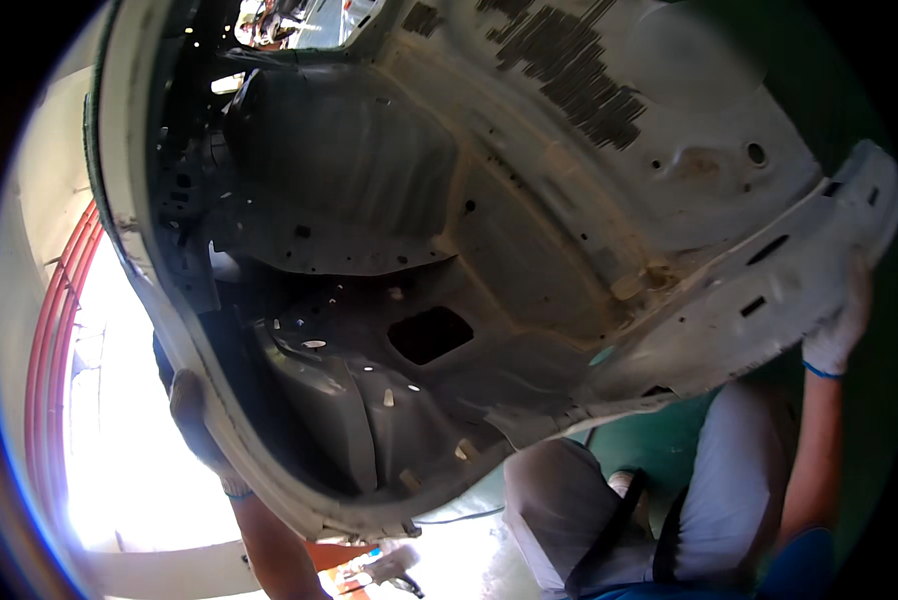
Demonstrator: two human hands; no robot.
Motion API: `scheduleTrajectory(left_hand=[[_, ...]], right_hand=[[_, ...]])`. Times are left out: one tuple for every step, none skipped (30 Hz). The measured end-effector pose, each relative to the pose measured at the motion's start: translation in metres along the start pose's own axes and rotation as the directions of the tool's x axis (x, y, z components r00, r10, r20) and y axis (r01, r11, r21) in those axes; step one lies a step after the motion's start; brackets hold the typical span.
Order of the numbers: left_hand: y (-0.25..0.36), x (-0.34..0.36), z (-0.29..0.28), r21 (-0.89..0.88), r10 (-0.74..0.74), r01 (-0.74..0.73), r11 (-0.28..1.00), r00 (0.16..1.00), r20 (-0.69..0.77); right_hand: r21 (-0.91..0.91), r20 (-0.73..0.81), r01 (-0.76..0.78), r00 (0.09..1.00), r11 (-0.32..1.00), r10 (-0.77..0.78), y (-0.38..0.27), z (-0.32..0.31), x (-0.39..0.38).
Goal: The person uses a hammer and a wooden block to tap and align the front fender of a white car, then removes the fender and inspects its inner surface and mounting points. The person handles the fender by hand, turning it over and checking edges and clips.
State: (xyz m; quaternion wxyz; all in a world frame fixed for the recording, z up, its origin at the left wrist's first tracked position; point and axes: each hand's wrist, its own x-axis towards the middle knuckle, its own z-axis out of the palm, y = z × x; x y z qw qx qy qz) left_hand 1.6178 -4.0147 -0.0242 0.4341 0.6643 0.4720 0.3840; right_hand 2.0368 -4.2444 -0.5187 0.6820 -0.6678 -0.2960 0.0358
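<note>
Head view, car body panel (529,210), gloved hands gripping

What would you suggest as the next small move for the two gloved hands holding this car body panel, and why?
Probably steady the panel before shifting: the left hand grips its curved lower edge and the right hand its far end, spread wide, so an uneven move might tip it.

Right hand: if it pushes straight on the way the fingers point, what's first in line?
The right hand already grips the pale edge flange of the big car body panel, fingers pointing up. Going on, it would likely meet that flange at once; depth beyond it is unclear.
</note>
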Motion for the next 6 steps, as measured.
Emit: scheduleTrajectory(left_hand=[[-0.002,-0.003,-0.006,-0.041,-0.050,0.053,0.998,0.997,0.066],[-0.002,-0.010,-0.020,0.263,0.020,0.016,0.965,0.991,-0.134],[-0.004,-0.020,-0.046,0.546,0.146,0.038,0.837,0.946,-0.289],[-0.013,-0.029,-0.080,0.755,0.309,0.091,0.649,0.876,-0.371],[-0.014,-0.040,-0.110,0.854,0.406,0.178,0.488,0.820,-0.403],[-0.013,-0.050,-0.132,0.906,0.510,0.281,0.318,0.754,-0.413]], right_hand=[[-0.179,0.085,0.150,0.987,0.972,-0.137,-0.009,-0.001,0.003],[-0.312,0.162,0.303,0.951,0.901,-0.264,-0.017,-0.001,0.008],[-0.318,0.177,0.272,0.958,0.908,-0.225,-0.006,-0.007,0.002],[-0.349,0.178,0.249,0.964,0.903,-0.197,-0.001,-0.020,-0.002],[-0.371,0.196,0.260,0.960,0.892,-0.199,0.000,-0.024,-0.001],[-0.391,0.186,0.262,0.961,0.882,-0.203,0.000,-0.024,-0.007]])
